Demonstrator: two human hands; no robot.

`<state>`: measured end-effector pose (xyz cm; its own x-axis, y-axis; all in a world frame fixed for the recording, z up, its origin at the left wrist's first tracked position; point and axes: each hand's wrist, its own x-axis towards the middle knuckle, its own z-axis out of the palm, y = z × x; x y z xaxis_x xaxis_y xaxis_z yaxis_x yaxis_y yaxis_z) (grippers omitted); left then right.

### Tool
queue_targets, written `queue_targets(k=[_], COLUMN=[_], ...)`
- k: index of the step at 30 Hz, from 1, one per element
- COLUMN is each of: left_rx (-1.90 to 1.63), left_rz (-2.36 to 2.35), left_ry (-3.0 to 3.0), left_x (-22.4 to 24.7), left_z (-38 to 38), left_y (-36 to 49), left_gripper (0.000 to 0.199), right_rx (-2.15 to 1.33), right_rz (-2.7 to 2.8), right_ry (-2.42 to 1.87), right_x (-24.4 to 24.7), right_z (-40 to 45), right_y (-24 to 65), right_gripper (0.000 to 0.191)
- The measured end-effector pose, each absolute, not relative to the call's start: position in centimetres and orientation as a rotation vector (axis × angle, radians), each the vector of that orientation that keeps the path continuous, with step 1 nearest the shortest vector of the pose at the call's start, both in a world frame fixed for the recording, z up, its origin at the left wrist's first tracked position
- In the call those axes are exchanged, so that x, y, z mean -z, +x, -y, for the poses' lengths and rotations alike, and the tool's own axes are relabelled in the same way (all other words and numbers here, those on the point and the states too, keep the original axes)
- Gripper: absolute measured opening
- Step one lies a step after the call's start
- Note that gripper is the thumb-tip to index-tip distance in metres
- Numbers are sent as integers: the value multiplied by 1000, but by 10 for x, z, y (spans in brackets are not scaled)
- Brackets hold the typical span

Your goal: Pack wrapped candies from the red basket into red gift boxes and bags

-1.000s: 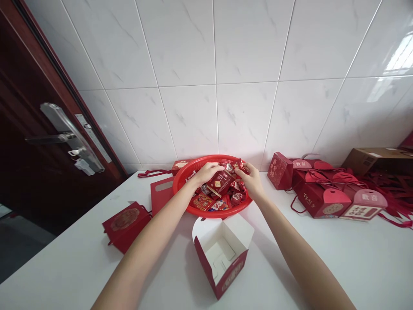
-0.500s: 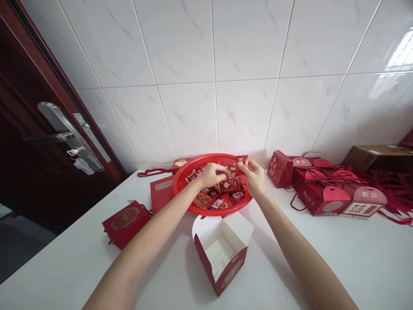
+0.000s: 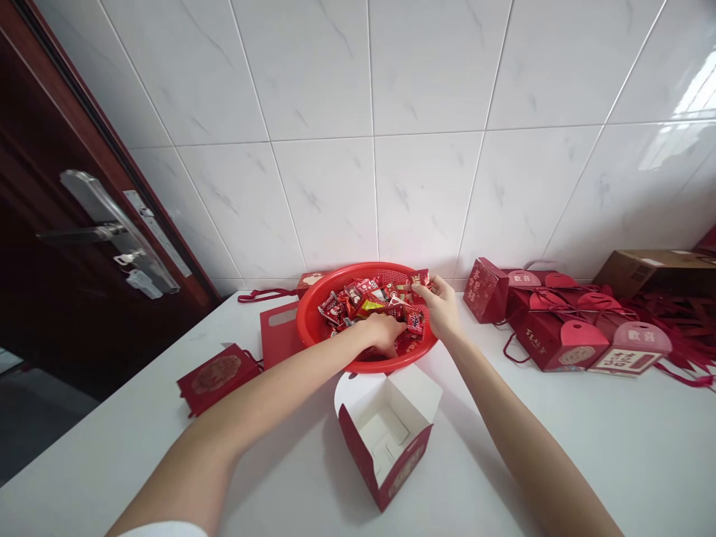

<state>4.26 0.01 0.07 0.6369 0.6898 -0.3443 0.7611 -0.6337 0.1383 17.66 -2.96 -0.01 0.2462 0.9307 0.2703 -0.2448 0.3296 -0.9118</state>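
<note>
A red plastic basket (image 3: 311,328) holds a heap of wrapped candies (image 3: 366,287), mostly in red wrappers. My left hand (image 3: 385,332) reaches down among the candies near the basket's front; its fingertips are buried, so its grip is hidden. At the basket's right rim, my right hand (image 3: 439,306) pinches a red wrapped candy (image 3: 421,279) between thumb and fingers. Just in front of the basket stands an open gift box (image 3: 407,466), dark red outside and white inside, its flaps spread and no candy visible in it.
Several red gift boxes (image 3: 559,339) with ribbons stand at the right, before a brown cardboard box (image 3: 632,272). On the left lie a folded red box (image 3: 221,377) and a flat red piece with a slot (image 3: 277,339). A tiled wall (image 3: 335,201) rises behind the table.
My left hand has moved forward-down and right, deeper into the candies, which have shifted about. The right hand keeps its pinch at the rim, with the candy slightly more tilted.
</note>
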Motion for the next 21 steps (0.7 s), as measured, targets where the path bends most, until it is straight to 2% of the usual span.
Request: queue_targets(k=[8, 11, 13, 21], left_rx=[352, 375, 407, 443], left_rz=[-964, -907, -845, -682], left_ry=[2391, 2291, 2215, 2036], left_x=[-16, -15, -14, -16], left_z=[0, -7, -12, -18], left_y=[30, 31, 32, 30], left_gripper=[45, 22, 15, 20], right_rx=[-977, -981, -988, -1037], right_rz=[970, 979, 987, 973], right_ry=[-873, -856, -855, -807], right_x=[-2, -2, -1, -2], right_z=[29, 28, 28, 28], right_y=[175, 176, 176, 174], right_gripper=[24, 23, 22, 23])
